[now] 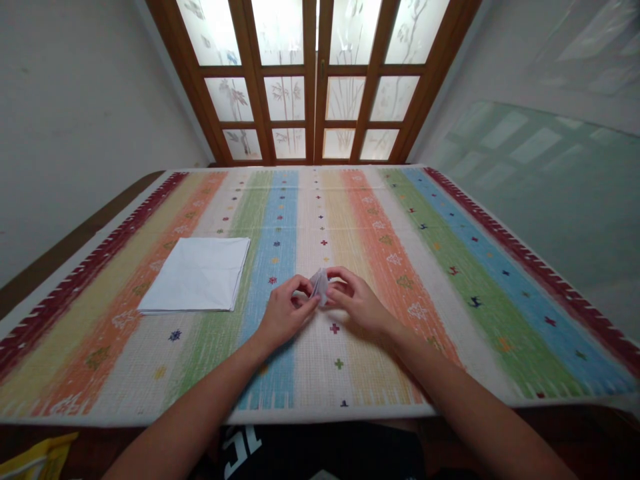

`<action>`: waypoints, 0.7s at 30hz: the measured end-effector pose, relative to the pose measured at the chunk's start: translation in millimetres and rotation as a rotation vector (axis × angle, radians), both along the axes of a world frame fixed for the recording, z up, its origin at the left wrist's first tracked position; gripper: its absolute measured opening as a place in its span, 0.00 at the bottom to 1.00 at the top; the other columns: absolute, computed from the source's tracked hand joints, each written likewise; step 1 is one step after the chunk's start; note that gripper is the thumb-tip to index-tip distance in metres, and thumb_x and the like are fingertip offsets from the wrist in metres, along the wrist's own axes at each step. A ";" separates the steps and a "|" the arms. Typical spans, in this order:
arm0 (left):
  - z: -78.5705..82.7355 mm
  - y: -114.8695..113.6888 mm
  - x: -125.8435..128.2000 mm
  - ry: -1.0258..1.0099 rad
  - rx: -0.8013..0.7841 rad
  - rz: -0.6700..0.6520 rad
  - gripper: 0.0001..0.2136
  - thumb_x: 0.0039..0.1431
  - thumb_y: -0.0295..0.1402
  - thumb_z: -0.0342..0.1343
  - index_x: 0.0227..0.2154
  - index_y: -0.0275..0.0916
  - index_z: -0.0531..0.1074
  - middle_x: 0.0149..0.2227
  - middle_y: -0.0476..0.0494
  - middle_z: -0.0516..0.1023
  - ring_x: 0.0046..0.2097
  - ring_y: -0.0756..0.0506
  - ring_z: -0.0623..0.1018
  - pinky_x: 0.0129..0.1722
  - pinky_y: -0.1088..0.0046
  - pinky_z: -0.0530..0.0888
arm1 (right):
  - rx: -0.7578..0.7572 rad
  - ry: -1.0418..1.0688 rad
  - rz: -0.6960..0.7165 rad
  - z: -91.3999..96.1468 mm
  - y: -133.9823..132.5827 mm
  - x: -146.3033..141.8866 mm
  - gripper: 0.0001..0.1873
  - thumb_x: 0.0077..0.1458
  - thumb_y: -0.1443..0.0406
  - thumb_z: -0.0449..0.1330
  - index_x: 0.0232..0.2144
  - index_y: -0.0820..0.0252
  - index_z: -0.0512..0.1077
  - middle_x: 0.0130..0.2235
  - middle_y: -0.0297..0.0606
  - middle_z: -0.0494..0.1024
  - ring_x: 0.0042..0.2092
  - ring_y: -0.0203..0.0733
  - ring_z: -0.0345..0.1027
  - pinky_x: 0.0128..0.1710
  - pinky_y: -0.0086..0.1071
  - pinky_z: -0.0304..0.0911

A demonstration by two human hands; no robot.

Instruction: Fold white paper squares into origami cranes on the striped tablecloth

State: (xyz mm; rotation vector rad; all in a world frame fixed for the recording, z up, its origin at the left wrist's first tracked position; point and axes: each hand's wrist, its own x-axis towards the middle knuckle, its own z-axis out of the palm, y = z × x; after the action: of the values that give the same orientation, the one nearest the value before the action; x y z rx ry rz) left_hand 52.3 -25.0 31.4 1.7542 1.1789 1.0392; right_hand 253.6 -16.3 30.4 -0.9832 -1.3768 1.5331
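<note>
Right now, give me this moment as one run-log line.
left hand: holds folded white paper | right hand: holds same paper | beside: white paper stack on striped cloth

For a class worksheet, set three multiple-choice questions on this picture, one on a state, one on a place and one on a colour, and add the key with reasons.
1. How is the small folded paper placed?
A. Held between the left hand and the right hand
B. Lying alone, untouched
C. Standing in a cup

2. Where is the stack of white paper?
A. On the floor
B. On the striped cloth, left of both hands
C. Right of both hands

3. What colour is the border along the cloth's side edges?
A. Green
B. Yellow
C. Dark red

Key:
1. A, since the fingertips of both hands meet on it.
2. B, since it lies on the cloth's left-hand stripes.
3. C, since a dark red toothed band runs down both sides.
</note>
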 end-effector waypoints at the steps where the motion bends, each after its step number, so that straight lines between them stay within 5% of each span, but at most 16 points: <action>1: -0.1 0.0 0.0 0.006 0.007 -0.005 0.08 0.64 0.36 0.63 0.34 0.39 0.72 0.36 0.46 0.78 0.37 0.47 0.78 0.36 0.71 0.78 | 0.009 0.001 0.010 -0.5 0.2 0.1 0.21 0.55 0.52 0.72 0.47 0.54 0.75 0.46 0.41 0.81 0.46 0.45 0.79 0.46 0.40 0.77; 8: 0.9 2.7 -1.4 0.010 0.016 -0.010 0.11 0.69 0.40 0.57 0.32 0.39 0.73 0.35 0.45 0.77 0.38 0.45 0.77 0.37 0.70 0.77 | 0.105 -0.044 -0.027 -3.8 3.3 -1.1 0.13 0.58 0.54 0.69 0.35 0.57 0.77 0.36 0.37 0.80 0.38 0.41 0.75 0.42 0.36 0.71; 16: -0.5 4.7 -3.4 0.061 0.084 0.060 0.10 0.67 0.34 0.54 0.32 0.38 0.76 0.38 0.43 0.80 0.40 0.45 0.78 0.37 0.71 0.75 | 0.214 -0.188 -0.177 -7.8 1.6 -3.2 0.07 0.56 0.61 0.64 0.30 0.56 0.72 0.31 0.33 0.75 0.33 0.39 0.69 0.36 0.33 0.65; 21: 0.6 4.5 -2.2 0.044 0.077 0.089 0.08 0.64 0.32 0.54 0.33 0.38 0.77 0.40 0.42 0.81 0.40 0.44 0.78 0.37 0.71 0.76 | 0.160 -0.084 -0.226 -8.6 2.2 -5.3 0.13 0.51 0.61 0.64 0.39 0.52 0.67 0.32 0.30 0.73 0.35 0.40 0.71 0.35 0.31 0.66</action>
State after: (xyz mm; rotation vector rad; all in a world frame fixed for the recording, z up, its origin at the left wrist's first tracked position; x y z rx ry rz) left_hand 50.2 -20.5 32.0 1.8059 1.2697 1.1165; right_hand 248.4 -14.2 21.8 -1.0731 -1.3717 1.2084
